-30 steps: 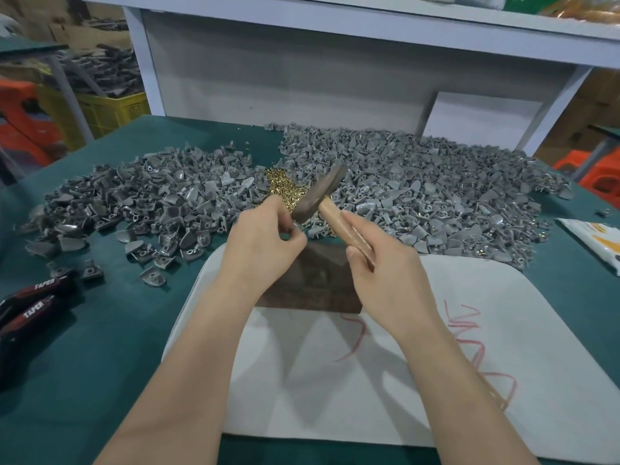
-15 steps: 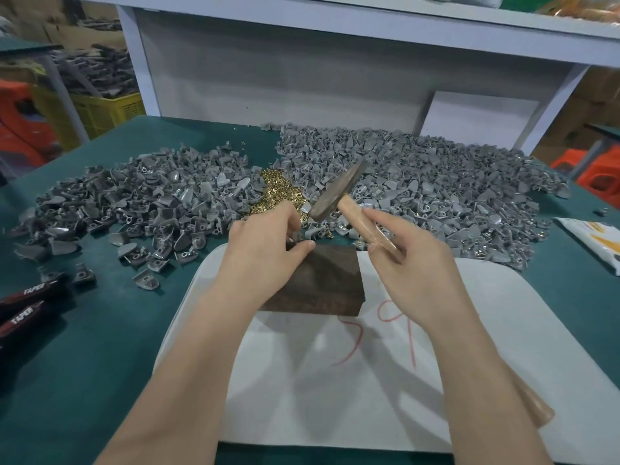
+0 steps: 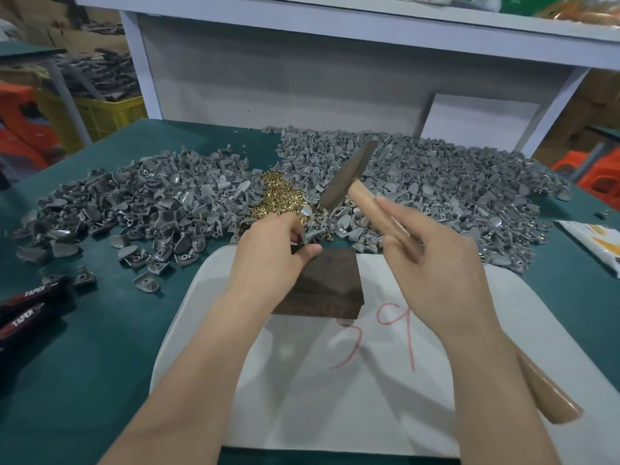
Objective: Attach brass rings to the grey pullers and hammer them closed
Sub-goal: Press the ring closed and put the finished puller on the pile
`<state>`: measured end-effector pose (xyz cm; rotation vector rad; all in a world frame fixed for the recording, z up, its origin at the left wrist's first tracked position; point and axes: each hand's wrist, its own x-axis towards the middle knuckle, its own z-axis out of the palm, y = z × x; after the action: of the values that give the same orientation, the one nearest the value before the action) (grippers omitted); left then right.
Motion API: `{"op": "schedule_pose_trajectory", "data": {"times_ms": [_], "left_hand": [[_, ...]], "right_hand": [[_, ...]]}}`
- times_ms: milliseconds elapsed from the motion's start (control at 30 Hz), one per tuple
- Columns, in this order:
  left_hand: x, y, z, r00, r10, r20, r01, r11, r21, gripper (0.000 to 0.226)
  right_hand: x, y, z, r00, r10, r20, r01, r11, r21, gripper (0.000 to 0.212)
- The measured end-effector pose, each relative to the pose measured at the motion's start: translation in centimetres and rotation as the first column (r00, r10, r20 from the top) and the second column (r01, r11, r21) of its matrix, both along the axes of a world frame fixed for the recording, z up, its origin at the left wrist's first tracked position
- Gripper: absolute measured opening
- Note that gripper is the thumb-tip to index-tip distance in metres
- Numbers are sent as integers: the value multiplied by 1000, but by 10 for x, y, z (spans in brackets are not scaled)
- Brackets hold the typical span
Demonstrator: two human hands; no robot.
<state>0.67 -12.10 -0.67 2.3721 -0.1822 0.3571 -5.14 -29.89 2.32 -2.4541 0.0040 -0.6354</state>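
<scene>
My left hand [image 3: 271, 253] pinches a small grey puller [image 3: 306, 237] at the far left corner of a dark metal block [image 3: 330, 283]. My right hand [image 3: 432, 260] grips the wooden handle of a hammer [image 3: 350, 176], whose dark head is raised above and behind the block. A small heap of brass rings [image 3: 278, 196] lies just beyond the block. It sits between a left pile of grey pullers [image 3: 141, 203] and a larger right pile of grey pullers [image 3: 453, 186].
The block rests on a white board [image 3: 335, 397] marked with red scribbles, on a green table [image 3: 84, 347]. Black-and-red pliers [image 3: 27, 307] lie at the left edge. A printed packet [image 3: 600, 243] is at the right edge. A white shelf frame [image 3: 302, 62] stands behind the piles.
The hammer has swung up and to the right, away from the block. My left hand has stayed at the block's corner with the puller.
</scene>
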Motion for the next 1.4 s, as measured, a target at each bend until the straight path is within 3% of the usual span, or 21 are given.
{"op": "schedule_pose_trajectory", "data": {"times_ms": [167,267,433,567,867,1067,1233,1400], "left_hand": [[0,1,0,1000,21,11,-21,1000,18,23],[0,1,0,1000,21,8,-21,1000,15,22],[2,4,-1,1000,9,1,-9,995,-97,9],[4,7,0,1000,19,-13,-20,989,-146,11],[0,9,5,998,62,-19,-62,997,-36,14],[0,11,8,990,141,12,-136,968,-211,8],[-3,5,5,1000,-22,2,22,992,-125,15],[-3,7,4,998,-48,51,52,996,-77,13]], "right_hand": [[-2,5,-2,967,69,-247,-111,981,-161,51],[-1,7,0,961,38,-273,-86,982,-166,50],[1,7,-4,978,-18,-210,-7,993,-118,51],[2,4,-6,984,1,-180,-10,999,-49,50],[2,7,-7,985,63,-158,-63,998,6,46],[2,9,-7,990,71,-121,-65,997,47,47],[2,8,-8,988,67,-138,-63,997,33,47],[1,-2,-5,991,54,-125,-49,998,36,46]]}}
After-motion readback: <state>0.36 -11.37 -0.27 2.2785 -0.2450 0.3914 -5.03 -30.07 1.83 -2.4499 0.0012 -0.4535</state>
